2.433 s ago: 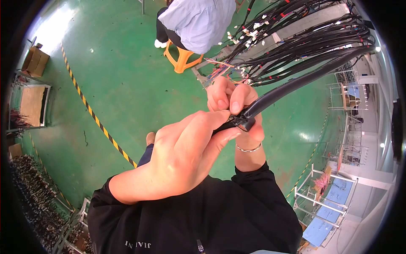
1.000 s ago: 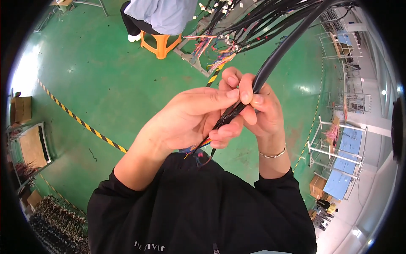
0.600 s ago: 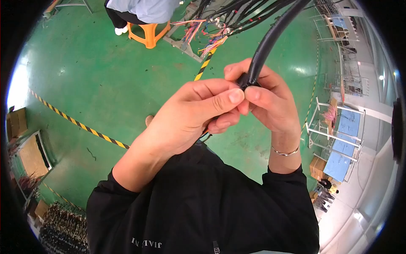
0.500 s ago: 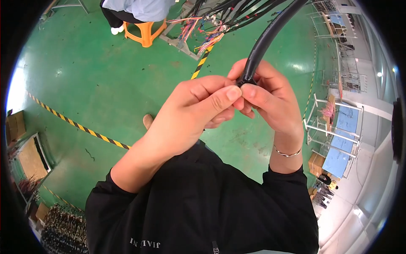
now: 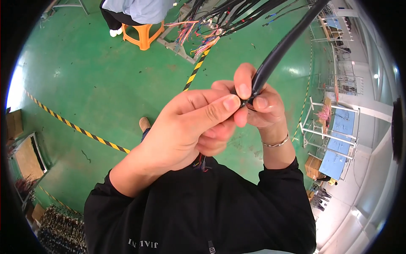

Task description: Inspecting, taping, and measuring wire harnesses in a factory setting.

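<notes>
A thick black cable [image 5: 277, 57] slants down from the upper right into my hands. My left hand [image 5: 192, 122] pinches its dark, narrowed lower end between thumb and fingers. Close beside it, my right hand [image 5: 266, 108] is closed around the cable, with one fingertip pressed to its left side and another at its right. Thin coloured wires [image 5: 201, 162] stick out below my left hand, in front of my black jacket. My fingers cover much of the spot where the cable narrows.
Black harness cables [image 5: 241, 19] with loose coloured wire ends hang over a metal frame [image 5: 179, 50] ahead. A person sits on an orange stool [image 5: 144, 37] there. Yellow-black tape [image 5: 78, 130] marks the green floor. White racks [image 5: 330, 131] stand at right, dark bundled parts [image 5: 61, 230] at lower left.
Both hands have come slightly lower with the cable, which now leans further right. A finger of my right hand has come round onto the cable's left side. Coloured wires now show below my left hand.
</notes>
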Action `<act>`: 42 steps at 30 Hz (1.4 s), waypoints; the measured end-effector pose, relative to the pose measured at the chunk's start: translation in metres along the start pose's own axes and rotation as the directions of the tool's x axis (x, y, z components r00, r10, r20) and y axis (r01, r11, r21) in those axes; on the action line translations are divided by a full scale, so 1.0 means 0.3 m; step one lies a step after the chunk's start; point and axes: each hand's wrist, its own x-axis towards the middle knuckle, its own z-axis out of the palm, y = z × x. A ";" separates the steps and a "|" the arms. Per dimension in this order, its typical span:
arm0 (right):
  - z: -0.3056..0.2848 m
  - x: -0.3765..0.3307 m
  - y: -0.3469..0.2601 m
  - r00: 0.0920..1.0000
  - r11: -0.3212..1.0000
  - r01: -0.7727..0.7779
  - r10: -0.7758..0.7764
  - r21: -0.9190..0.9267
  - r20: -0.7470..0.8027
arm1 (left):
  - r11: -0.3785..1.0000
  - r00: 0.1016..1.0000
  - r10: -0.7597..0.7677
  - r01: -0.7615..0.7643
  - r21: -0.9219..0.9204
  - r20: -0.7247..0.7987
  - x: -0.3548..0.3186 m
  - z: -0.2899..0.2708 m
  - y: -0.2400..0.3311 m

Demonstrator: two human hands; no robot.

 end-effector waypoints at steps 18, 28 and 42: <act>0.213 -0.073 -0.064 0.804 0.831 -0.135 -0.227 -0.540 -0.550 | -0.204 0.633 0.711 -0.228 0.952 0.304 0.077 -0.024 -0.074; 0.290 -0.060 -0.144 0.735 0.847 -0.225 -0.178 -0.483 -0.655 | -0.693 0.443 0.658 0.041 0.720 0.609 0.088 -0.040 -0.121; 0.250 -0.058 -0.164 0.757 0.644 -0.461 -0.074 -0.611 -0.649 | -0.550 0.452 0.764 0.083 0.831 0.461 0.070 -0.049 -0.084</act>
